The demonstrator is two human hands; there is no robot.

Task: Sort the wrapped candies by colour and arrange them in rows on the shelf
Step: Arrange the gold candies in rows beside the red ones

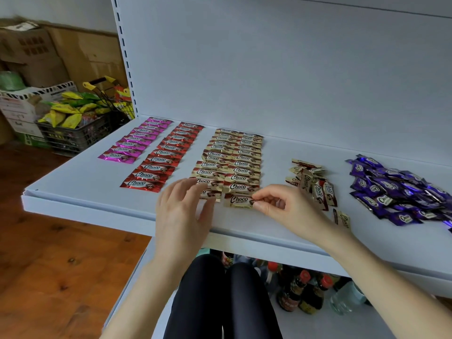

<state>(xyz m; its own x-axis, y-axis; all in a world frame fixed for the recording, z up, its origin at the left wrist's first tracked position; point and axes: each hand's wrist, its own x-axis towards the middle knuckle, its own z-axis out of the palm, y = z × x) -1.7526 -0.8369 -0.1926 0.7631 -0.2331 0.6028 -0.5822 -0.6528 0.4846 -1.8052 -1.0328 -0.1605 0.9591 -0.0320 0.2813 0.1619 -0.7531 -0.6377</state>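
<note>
left hand (182, 214) and right hand (291, 209) bare, forearms (381, 272) bare, tight black trousers (215, 304)

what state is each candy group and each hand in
pink foil-wrapped candies: sorted, one neat row
red foil-wrapped candies: sorted, one neat row
arranged gold foil-wrapped candies: two neat rows side by side
loose gold candies: unsorted heap
purple foil-wrapped candies: unsorted heap
left hand: open, fingers over left gold row's front
right hand: pinches front gold candy
</note>
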